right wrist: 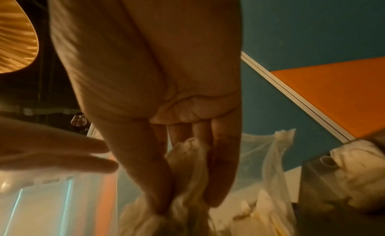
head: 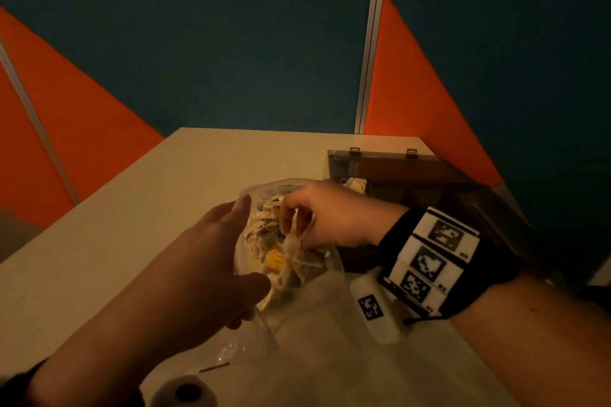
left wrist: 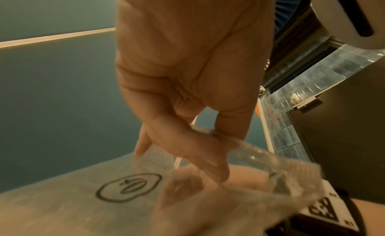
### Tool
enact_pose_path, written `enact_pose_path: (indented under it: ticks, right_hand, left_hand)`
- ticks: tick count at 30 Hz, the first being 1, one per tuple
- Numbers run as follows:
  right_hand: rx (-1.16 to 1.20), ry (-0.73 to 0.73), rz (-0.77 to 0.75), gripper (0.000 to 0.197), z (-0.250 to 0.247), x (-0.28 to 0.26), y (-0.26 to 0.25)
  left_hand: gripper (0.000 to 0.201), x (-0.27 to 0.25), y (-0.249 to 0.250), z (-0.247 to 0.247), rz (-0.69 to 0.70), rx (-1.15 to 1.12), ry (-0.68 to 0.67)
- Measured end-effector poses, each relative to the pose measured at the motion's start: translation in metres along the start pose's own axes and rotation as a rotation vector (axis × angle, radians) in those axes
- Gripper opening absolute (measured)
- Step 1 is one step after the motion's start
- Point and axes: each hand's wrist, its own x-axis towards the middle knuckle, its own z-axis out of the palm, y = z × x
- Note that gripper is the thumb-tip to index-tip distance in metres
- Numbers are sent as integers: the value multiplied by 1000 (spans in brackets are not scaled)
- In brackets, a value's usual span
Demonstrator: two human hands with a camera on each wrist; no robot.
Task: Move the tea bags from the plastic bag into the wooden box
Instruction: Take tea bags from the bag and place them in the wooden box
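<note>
On the tabletop [head: 132,225], the clear plastic bag [head: 317,287] bulges with pale tea bags [head: 264,238]; the left hand [head: 211,258] pinches its rim, the right hand [head: 327,215] pinches a crumpled tea bag [right wrist: 183,203] inside, and only the left wrist view shows the bag's printed oval mark [left wrist: 128,187].

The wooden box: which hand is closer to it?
Right. The right hand pinches tea bags in the plastic bag, right beside the wooden box. The left hand holds the bag's far edge, farther away.
</note>
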Motion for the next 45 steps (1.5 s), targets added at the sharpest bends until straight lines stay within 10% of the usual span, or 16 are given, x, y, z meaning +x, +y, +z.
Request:
enact_pose_path:
  ticks: [10,19,34,39,43,45]
  right_hand:
    - [-41,-176,-30,17,31,10,16]
    - [-48,237,102,32,-85,-1,46]
    - [-744,-566,403,29,-47,78,121]
    - [-710,-333,377,30,-52,63,100]
    - [-332,257,250,17,-63,33,51]
    - [-115,217,174,10,-43,18,22]
  left_hand:
    - [99,1,1,1,-7,38,-30]
    - [101,5,1,-3,-56,30,-56]
    - [102,8,4,-9,-70,115,-151]
    - [103,7,4,-7,-82,73,-119]
    - [104,7,2,-5,-95,8,-86]
    - [103,6,2,-2,-89,2,-72]
